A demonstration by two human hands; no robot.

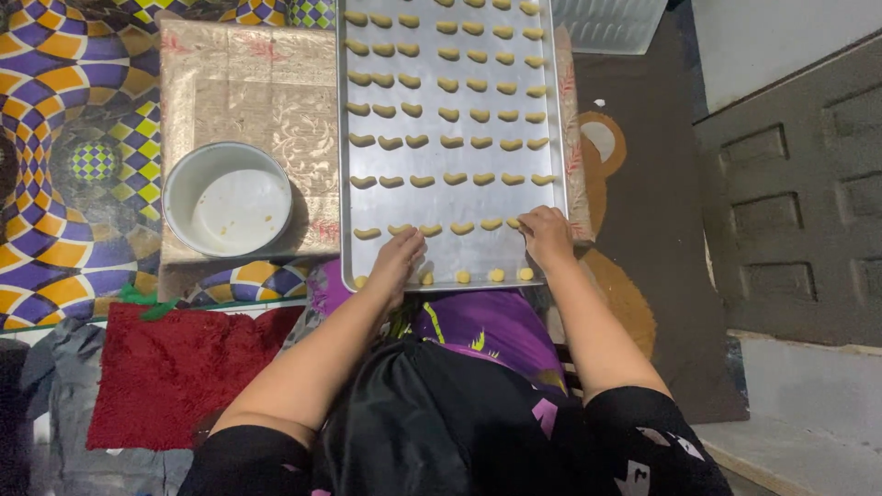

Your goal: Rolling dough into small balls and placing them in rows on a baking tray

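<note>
On the metal tray's (560, 138) near edge, both hands rest so dough crescents (450, 179) stay in rows: left hand (397, 257) with fingers loose, right hand (546, 235) curled over one piece.

The top edge is cutting off the baking tray (342, 138), so the far rows of dough pieces (447, 112) are running out of sight. The left hand (397, 257) is covering part of the nearest rows (whatever its fingertips are pressing is not showing). The right hand (546, 235) is hiding the tray's near right corner and a dough piece there. Small marks inside the white bowl (230, 197) are staying too faint to tell. The clear container (611, 23) up top is being cropped too.
</note>
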